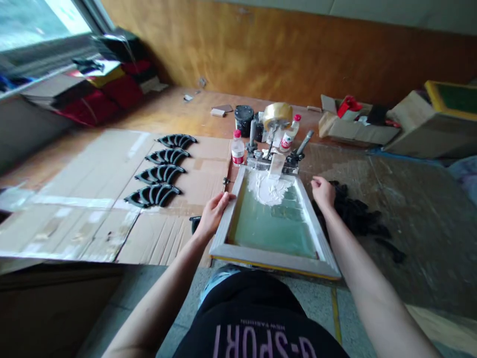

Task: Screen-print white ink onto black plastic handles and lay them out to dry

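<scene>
On the silkscreen frame's edges, the left hand and right hand rest.

Cardboard box near a wooden wall

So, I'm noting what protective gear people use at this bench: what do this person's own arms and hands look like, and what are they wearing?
The left hand and right hand are bare, with no gloves, and neither forearm shows a sleeve, watch or bracelet. The person wears a black top with large pale pink lettering reading G-SPORT.
</scene>
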Motion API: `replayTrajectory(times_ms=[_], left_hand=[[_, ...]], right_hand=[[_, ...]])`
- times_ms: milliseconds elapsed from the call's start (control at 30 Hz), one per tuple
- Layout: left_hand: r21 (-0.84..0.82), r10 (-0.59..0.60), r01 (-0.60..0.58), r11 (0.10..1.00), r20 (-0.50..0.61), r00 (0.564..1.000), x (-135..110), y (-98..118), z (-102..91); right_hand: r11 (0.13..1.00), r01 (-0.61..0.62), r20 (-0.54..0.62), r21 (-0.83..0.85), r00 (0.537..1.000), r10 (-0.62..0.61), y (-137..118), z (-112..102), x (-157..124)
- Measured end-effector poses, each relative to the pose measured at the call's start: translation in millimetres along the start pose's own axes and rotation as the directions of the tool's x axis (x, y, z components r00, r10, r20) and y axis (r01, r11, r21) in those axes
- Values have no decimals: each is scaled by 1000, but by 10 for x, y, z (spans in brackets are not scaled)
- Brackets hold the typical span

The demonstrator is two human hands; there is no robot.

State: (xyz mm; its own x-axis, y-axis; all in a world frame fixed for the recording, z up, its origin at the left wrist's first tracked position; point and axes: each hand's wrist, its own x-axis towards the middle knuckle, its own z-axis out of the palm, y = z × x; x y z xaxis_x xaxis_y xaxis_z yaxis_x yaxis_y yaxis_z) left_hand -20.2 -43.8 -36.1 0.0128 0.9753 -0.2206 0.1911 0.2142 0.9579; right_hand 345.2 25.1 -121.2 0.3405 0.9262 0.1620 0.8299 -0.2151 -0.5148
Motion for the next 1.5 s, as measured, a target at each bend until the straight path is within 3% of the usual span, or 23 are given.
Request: replayTrajectory(times_ms=[100,133,200,300,400,467,600,633,667,800,867,933,1000,1233,1367,1433,1500], left_hand=[[18,-141,140,990,53,989,-49,-419,5],[22,-162,161,987,56,985,-40,-549,14],[44,-169,167,985,45,985,-2,-759,34],[89,-163,161,983,21,986,59,-925,49],[111,-179,177,978,9,984,87,-972,41],[121,-187,185,975,6,982,88,-979,34],[107,-183,179,978,20,983,79,-977,30],[101,-180,177,979,27,983,78,-974,31],[97,-179,175,980,31,983,78,-970,31],[93,-180,177,980,16,984,75,-946,35],[65,-190,188,980,22,982,66,-924,40],[48,-207,206,977,30,978,51,-884,46],[45,-221,219,975,31,975,29,-813,47],[-12,-171,172,985,39,985,-41,-223,-23],[-151,-7,3,989,-24,1000,108,243,10],[-245,106,-118,962,-60,993,255,465,75],[-289,158,-180,940,-99,982,406,640,152]], right_hand=[[960,271,-121,75,958,-261,-396,12,93],[922,380,-122,78,921,-370,-559,41,116],[860,508,-15,55,861,-508,-859,134,133],[856,517,230,-17,835,-500,-1117,294,65],[838,541,339,-77,804,-488,-1126,348,-132],[764,644,377,-33,716,-588,-1056,283,-303],[553,813,433,185,438,-788,-934,45,-506],[533,816,440,224,404,-802,-924,5,-508],[536,808,443,243,399,-802,-923,-17,-497],[632,762,342,142,562,-753,-930,66,-510],[614,781,292,118,564,-773,-899,126,-598],[584,795,294,163,526,-798,-866,141,-670],[611,764,306,207,543,-782,-880,116,-643],[846,525,202,98,821,-533,-1152,53,197],[957,269,12,112,962,-272,-721,-100,537],[986,92,-1,141,996,-93,-409,-143,508],[990,-16,50,137,999,9,-185,-92,330]])
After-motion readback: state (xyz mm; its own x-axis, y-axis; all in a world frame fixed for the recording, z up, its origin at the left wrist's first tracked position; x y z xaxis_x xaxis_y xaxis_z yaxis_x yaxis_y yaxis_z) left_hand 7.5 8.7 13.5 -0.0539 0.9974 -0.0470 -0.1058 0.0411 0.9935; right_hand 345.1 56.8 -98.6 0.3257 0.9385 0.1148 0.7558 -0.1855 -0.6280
